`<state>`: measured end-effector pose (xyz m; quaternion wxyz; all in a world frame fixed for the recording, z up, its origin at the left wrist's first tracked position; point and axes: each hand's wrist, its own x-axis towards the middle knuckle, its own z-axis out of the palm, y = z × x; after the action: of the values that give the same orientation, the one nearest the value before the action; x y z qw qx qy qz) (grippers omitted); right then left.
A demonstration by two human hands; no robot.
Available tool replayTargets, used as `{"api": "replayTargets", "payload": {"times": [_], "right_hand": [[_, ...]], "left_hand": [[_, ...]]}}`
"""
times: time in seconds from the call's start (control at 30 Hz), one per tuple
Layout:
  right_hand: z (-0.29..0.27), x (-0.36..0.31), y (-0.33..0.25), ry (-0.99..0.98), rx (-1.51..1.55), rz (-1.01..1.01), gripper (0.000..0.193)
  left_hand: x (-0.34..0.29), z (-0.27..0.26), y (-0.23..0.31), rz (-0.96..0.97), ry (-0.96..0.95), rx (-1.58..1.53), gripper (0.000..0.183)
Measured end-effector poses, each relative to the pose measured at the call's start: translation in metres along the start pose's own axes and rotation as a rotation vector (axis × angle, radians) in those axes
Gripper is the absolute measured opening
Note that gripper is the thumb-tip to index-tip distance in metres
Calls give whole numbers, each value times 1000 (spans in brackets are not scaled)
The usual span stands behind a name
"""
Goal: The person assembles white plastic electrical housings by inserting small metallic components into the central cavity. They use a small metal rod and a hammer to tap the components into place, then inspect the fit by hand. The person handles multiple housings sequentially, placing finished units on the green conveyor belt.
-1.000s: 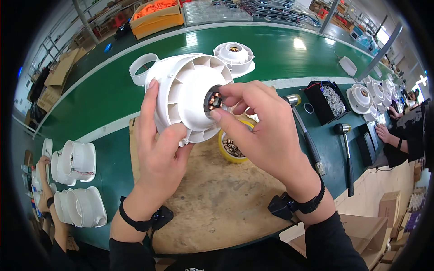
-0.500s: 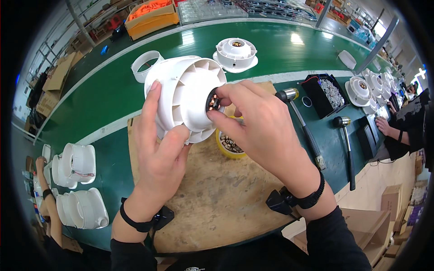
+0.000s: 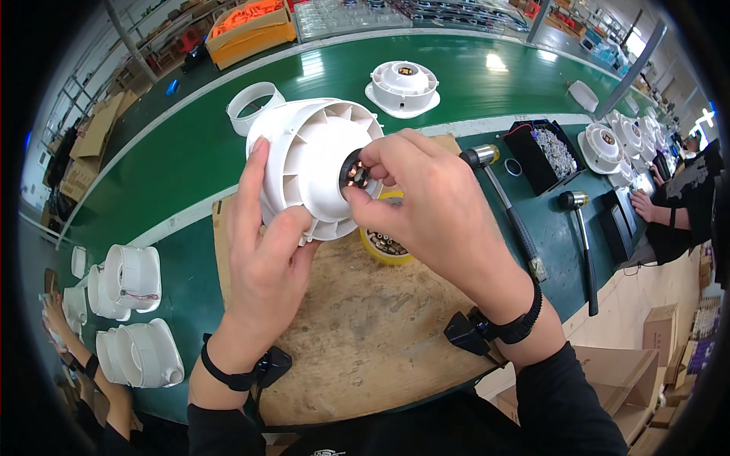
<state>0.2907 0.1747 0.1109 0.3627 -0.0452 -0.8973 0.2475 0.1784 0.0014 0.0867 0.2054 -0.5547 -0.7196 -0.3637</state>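
A white plastic fan housing (image 3: 313,171), ringed with vanes, is held up tilted above the brown work board (image 3: 365,327). My left hand (image 3: 262,247) grips its left side and lower rim, fingers and thumb wrapped on the plastic. In the hub sits a black motor core (image 3: 354,174) with copper windings. My right hand (image 3: 437,186) has its thumb and bent fingers closed at the core's right edge; whatever they pinch is hidden behind the fingertips. Below the housing, partly covered by it and my right hand, stands a yellow tub (image 3: 386,251) of small metal sleeves.
On the green conveyor belt (image 3: 487,91) are another housing (image 3: 404,87) and a white ring (image 3: 255,102). Two mallets (image 3: 508,213) and a black bin (image 3: 528,161) of small parts lie right. White housings (image 3: 141,351) stand left. Co-workers' hands (image 3: 642,205) show at both sides.
The held housing tips slightly, and its hub shifts a little left with my right hand. On the belt, the ring and housing have slid slightly right. The left co-worker's hands have moved.
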Motion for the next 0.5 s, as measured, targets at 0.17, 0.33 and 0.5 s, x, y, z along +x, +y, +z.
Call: {"api": "replayTargets", "payload": {"times": [0.17, 0.33, 0.5], "right_hand": [[1, -1, 2, -7, -30, -8, 25], [1, 0, 1, -7, -51, -11, 25], [1, -1, 2, -9, -98, -5, 25]], "left_hand": [[1, 0, -1, 4, -9, 0, 35], [0, 0, -1, -14, -20, -30, 37], [0, 0, 0, -38, -31, -44, 38]]}}
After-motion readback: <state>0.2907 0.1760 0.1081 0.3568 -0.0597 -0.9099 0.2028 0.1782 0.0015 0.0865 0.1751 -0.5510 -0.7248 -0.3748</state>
